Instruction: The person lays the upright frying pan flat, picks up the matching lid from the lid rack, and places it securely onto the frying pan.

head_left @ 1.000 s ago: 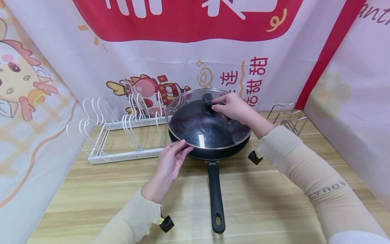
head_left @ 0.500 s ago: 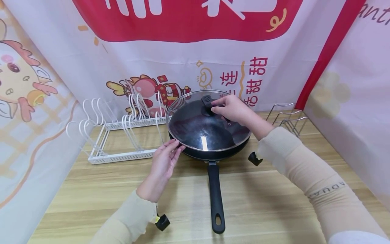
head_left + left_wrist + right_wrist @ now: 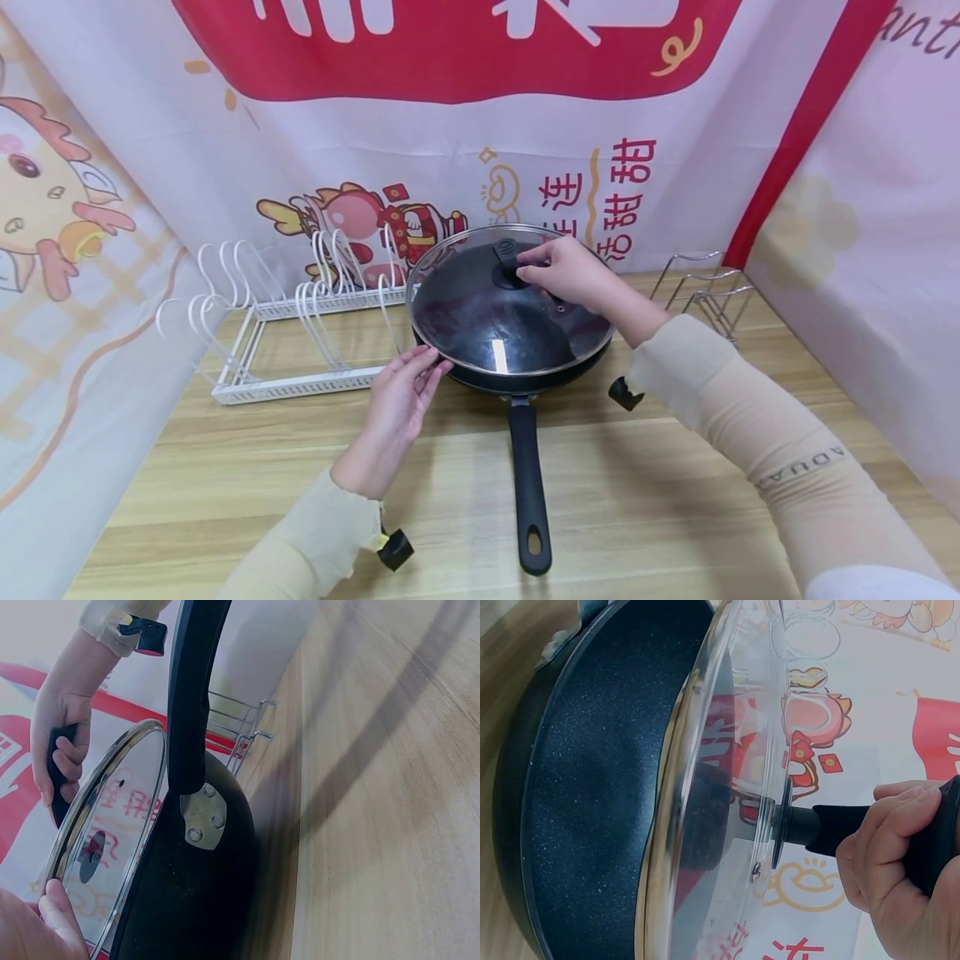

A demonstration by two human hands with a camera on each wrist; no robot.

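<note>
A round glass lid (image 3: pixel 480 329) with a metal rim lies over a black frying pan (image 3: pixel 525 383). The wrist views show a gap between the lid's rim and the pan, whose speckled dark inside (image 3: pixel 592 787) is visible. My right hand (image 3: pixel 566 271) grips the lid's black upright knob (image 3: pixel 840 825), fingers curled round it in the right wrist view. At the lid's near left edge my left hand (image 3: pixel 397 396) pinches the rim between thumb and fingers. The pan's long black handle (image 3: pixel 529 483) points toward me.
Left of the pan stands a white rack (image 3: pixel 292 383) with curved upright dividers. A small wire rack (image 3: pixel 705 287) is at the back right. Printed cloth (image 3: pixel 420 133) walls in the wooden table (image 3: pixel 225 517) at the back and sides.
The lid has come down slightly toward the pan. My left hand has slid a little left along the rim, while my right hand keeps its grip on the knob.
</note>
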